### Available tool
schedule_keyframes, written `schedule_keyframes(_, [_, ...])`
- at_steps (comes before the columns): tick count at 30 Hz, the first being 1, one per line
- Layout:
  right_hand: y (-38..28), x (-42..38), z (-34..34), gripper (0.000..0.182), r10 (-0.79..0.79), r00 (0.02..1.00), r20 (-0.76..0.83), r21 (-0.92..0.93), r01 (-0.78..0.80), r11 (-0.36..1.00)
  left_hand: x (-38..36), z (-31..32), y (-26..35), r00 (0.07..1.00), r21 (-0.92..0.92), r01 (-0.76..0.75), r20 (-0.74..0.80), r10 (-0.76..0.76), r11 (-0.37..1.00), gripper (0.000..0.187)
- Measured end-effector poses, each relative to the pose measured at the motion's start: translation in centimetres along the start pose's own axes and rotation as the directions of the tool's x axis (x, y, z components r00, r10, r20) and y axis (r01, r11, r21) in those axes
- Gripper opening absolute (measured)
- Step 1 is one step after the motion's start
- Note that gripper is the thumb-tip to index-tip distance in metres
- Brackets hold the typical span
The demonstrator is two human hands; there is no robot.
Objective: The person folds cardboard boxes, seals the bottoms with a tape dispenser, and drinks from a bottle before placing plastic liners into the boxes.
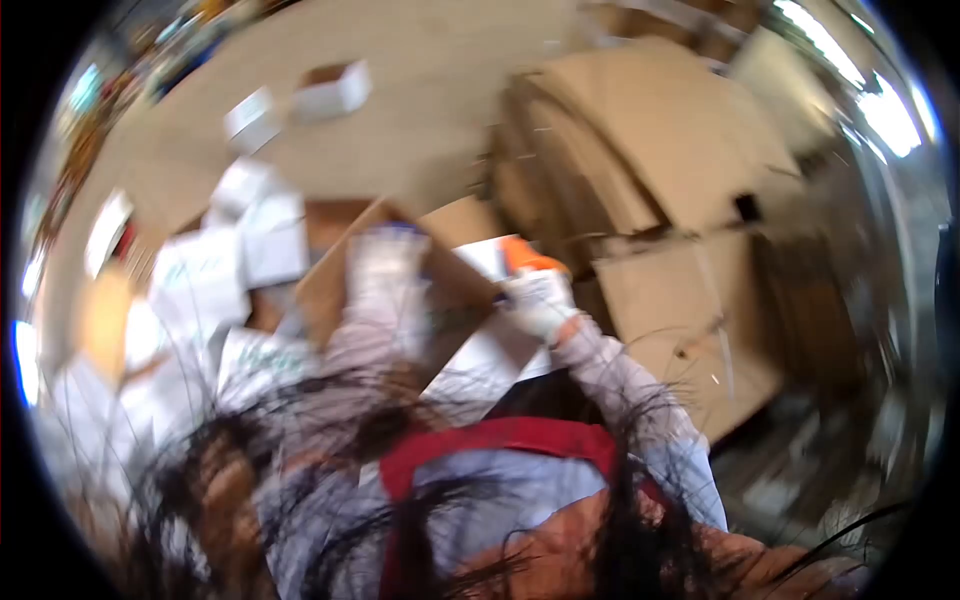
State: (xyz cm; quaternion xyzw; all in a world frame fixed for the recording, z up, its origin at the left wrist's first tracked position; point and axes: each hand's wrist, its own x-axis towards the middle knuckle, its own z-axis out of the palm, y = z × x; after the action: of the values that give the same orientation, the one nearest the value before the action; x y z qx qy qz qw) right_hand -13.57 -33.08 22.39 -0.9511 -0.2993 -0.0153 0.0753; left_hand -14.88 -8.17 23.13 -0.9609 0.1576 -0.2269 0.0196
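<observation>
An open brown cardboard box [330, 270] is in front of me, its flaps standing up. My left hand [388, 262], in a pale glove, reaches over this box; its fingers are smeared by motion. At the box's right corner is my right hand [540, 303], also in a white glove, with its fingers closed. A bright orange object [532, 256], too blurred to name, shows at those fingers, beside a white panel [482, 258]. Nearer my body lies a white carton piece [475, 372], partly hidden by hair.
Several white cartons [200, 280] are heaped on the left. Two small boxes, one white [252, 120] and one white with a brown top [333, 88], sit on the floor [430, 70] farther off. Large flattened cardboard sheets [670, 120] and a big brown carton [690, 330] stand at right.
</observation>
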Motion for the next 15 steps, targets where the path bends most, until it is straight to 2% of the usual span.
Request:
schedule_keyframes(1, [0.3, 0.1, 0.1, 0.021, 0.007, 1.0, 0.024, -0.006, -0.007, 1.0, 1.8, -1.5, -2.9, 0.982, -0.055, 0.157, 0.112, -0.15, 0.986, 0.051])
schedule_keyframes(2, [0.3, 0.0, 0.2, 0.023, 0.059, 0.992, 0.112, 0.026, -0.063, 0.998, 1.0, 0.6, -5.8, 0.938, -0.353, 0.322, -0.01, -0.347, 0.879, 0.054])
schedule_keyframes(3, [0.1, -0.3, -1.3, 0.024, 0.066, 0.99, 0.128, 0.015, -0.068, 0.998, -0.5, 4.3, -7.9, 0.931, -0.271, 0.364, 0.069, -0.36, 0.891, 0.054])
schedule_keyframes(4, [-0.2, -0.6, -0.7, 0.027, 0.067, 0.992, 0.108, -0.039, -0.063, 0.997, -1.6, 5.3, -8.0, 0.876, -0.163, 0.416, 0.334, -0.347, 0.894, 0.055])
schedule_keyframes(5, [-0.7, -0.2, -0.8, 0.026, 0.092, 0.979, 0.184, -0.032, -0.087, 0.996, -2.6, 6.4, -8.6, 0.842, -0.119, 0.422, 0.42, -0.34, 0.899, 0.055])
schedule_keyframes(7, [-3.1, -1.0, -0.2, 0.027, 0.095, 0.986, 0.138, -0.084, -0.084, 0.993, -4.4, 7.5, -9.1, 0.816, -0.091, 0.454, 0.441, -0.373, 0.886, 0.056])
schedule_keyframes(8, [-5.0, -1.3, 1.2, 0.028, 0.019, 0.993, 0.116, -0.236, 0.008, 0.972, -5.0, 7.7, -9.7, 0.807, -0.077, 0.473, 0.437, -0.397, 0.878, 0.056])
schedule_keyframes(9, [-7.1, -2.5, 0.1, 0.027, -0.12, 0.992, -0.044, -0.545, 0.077, 0.835, -5.5, 7.9, -10.6, 0.795, -0.062, 0.494, 0.435, -0.422, 0.867, 0.056])
schedule_keyframes(10, [-7.8, -2.4, 4.1, 0.026, -0.167, 0.984, -0.057, -0.283, 0.145, 0.948, -6.0, 7.9, -11.4, 0.79, -0.053, 0.512, 0.421, -0.446, 0.857, 0.056])
schedule_keyframes(11, [-8.7, -3.3, 7.3, 0.028, -0.131, 0.989, -0.075, -0.18, 0.115, 0.977, -6.5, 8.1, -12.2, 0.783, -0.041, 0.53, 0.408, -0.47, 0.847, 0.056])
schedule_keyframes(13, [-7.6, -3.8, 7.7, 0.027, -0.07, 0.993, -0.095, -0.039, 0.066, 0.997, -7.1, 8.7, -13.3, 0.776, -0.026, 0.559, 0.37, -0.511, 0.829, 0.057])
schedule_keyframes(14, [-5.8, -3.7, 9.0, 0.025, -0.041, 0.964, -0.263, 0.042, 0.054, 0.998, -7.2, 9.1, -13.7, 0.777, -0.024, 0.565, 0.35, -0.523, 0.825, 0.057])
schedule_keyframes(15, [-5.0, -3.6, 6.9, 0.022, 0.026, 0.989, -0.149, 0.084, -0.013, 0.996, -7.0, 9.8, -13.9, 0.782, -0.027, 0.569, 0.329, -0.53, 0.822, 0.057])
